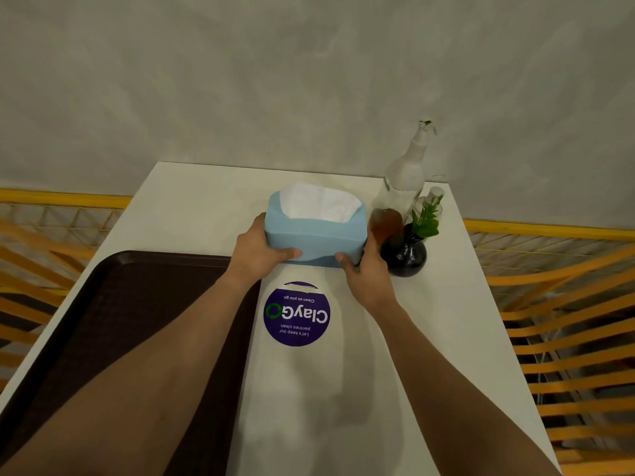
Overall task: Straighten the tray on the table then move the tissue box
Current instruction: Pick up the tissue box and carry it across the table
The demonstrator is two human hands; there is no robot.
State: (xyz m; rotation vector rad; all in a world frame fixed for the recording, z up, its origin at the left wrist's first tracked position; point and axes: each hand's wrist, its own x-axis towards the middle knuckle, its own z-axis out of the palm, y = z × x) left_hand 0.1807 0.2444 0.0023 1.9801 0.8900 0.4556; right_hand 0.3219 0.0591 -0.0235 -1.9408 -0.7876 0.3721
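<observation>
A light blue tissue box (314, 235) with white tissue showing on top sits near the far middle of the white table (429, 338). My left hand (256, 250) grips its left end and my right hand (364, 274) grips its right end, thumbs on the near face. A dark brown tray (113, 324) lies on the table's left side, its edges roughly in line with the table edge; my left forearm crosses over its right part.
Just right of the box stand a round black vase (405, 255) with a green sprig, a small amber bottle (386, 223) and a tall clear spray bottle (407, 173). A purple round sticker (297, 314) lies in front of the box. Orange railings flank the table.
</observation>
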